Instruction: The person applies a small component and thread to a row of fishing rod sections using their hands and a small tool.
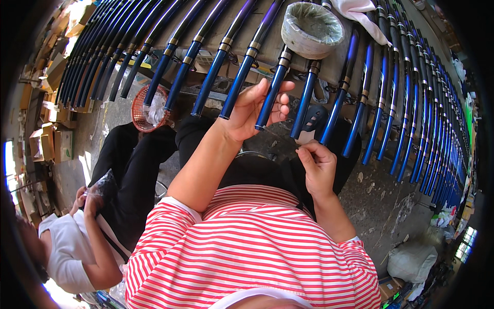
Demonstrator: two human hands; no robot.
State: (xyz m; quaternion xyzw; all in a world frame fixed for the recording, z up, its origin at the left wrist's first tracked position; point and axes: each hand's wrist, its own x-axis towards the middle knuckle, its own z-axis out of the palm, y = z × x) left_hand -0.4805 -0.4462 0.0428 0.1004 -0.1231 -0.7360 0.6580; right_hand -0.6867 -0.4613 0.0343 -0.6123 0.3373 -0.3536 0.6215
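Blue and black fishing rods lie side by side, their glossy butt ends pointing toward me. My left hand (257, 110) cups one fishing rod (271, 100) from beneath, thumb on its left side and fingers curled up on its right. Just to the right, my right hand (318, 166) is closed in a pinch below the end of the neighbouring rod (306, 105). What it pinches is too small to make out. A small pale patch (304, 137) shows just beyond those fingertips; I cannot tell whether they touch it.
A white tub lined with clear plastic (313, 32) stands on the bench among the rods, beside a pale cloth (363, 15). An orange basket (149, 109) sits at the left. Nearby, a seated co-worker (85, 232) handles clear plastic. A pale sack (411, 261) lies at lower right.
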